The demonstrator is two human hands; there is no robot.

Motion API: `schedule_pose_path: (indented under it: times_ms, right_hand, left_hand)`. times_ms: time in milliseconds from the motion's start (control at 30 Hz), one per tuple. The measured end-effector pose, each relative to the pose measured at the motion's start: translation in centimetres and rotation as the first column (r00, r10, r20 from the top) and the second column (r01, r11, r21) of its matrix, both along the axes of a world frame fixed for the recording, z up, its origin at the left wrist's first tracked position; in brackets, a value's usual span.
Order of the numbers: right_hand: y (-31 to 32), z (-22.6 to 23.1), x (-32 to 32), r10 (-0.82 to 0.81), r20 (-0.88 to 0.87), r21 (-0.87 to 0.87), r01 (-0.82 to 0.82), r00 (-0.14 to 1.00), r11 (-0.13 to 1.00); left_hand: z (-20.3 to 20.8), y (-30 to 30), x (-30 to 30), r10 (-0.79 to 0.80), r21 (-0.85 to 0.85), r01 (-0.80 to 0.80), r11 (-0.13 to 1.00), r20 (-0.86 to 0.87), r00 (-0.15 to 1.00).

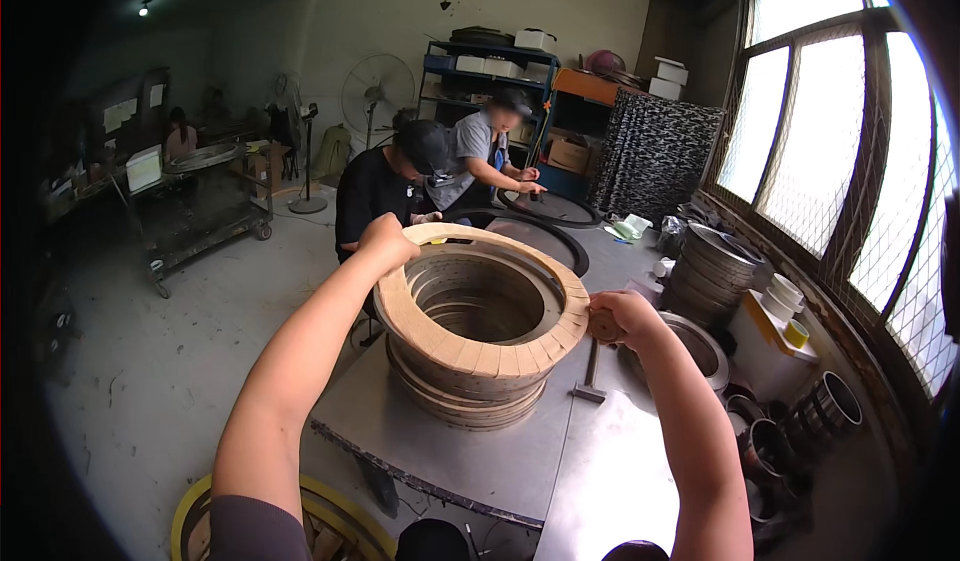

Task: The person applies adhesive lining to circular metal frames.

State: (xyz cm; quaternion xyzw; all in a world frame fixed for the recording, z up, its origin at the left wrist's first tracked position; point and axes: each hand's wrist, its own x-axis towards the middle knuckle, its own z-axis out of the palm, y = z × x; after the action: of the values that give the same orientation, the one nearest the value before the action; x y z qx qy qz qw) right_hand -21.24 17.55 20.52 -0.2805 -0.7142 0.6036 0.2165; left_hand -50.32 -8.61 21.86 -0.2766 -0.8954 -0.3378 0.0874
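Note:
A large flat ring [440,346], wrapped in overlapping turns of tan paper-like tape, lies on top of a stack of metal rings [465,401]. At its far left edge my left hand [385,245] grips the rim, its fingertips partly hidden. On the right side my right hand [630,319] is closed round a roll of brown tape [604,328], held close against the ring's outer edge. Wrap lines show along the near and right parts of the ring. A gap at the far side reveals darker material under the tape.
The stack stands on a metal table [500,471]. A hammer [590,393] lies right of it. Two people work across the table with black rings [550,209]. More stacked metal rings [710,271] and cylinders [835,401] line the window side. A yellow-rimmed ring [340,516] sits below left.

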Motion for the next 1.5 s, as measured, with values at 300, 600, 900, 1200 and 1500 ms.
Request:
schedule_pose_path:
  times_ms: [300,600,900,1200,1500]
  right_hand:
    - [2.1,-1.9,-5.1,0.056,0.122,0.137,-0.072,0.991,0.988]
    - [3.6,-2.6,-3.9,0.08,0.158,0.202,-0.111,0.984,0.973]
    - [4.4,-4.3,-3.0,0.104,0.225,0.222,-0.155,0.969,0.963]
    - [4.7,-4.9,-1.6,0.196,0.197,0.179,-0.232,0.961,0.956]
    - [5.5,-3.3,-1.7,0.395,0.271,0.178,-0.449,0.878,0.876]
  left_hand:
    - [-4.5,0.6,-1.6,0.125,-0.06,-0.126,0.99,-0.02,0.992]
    - [-4.8,2.0,-1.9,0.073,-0.172,-0.066,0.983,0.036,0.997]
    - [-5.6,3.4,-1.5,-0.258,-0.417,0.178,0.891,-0.145,0.955]
    - [-3.2,10.0,7.6,-0.698,-0.248,0.658,0.711,-0.138,0.703]
    - [-4.2,15.4,16.5,-0.598,-0.384,0.664,0.642,0.292,0.747]
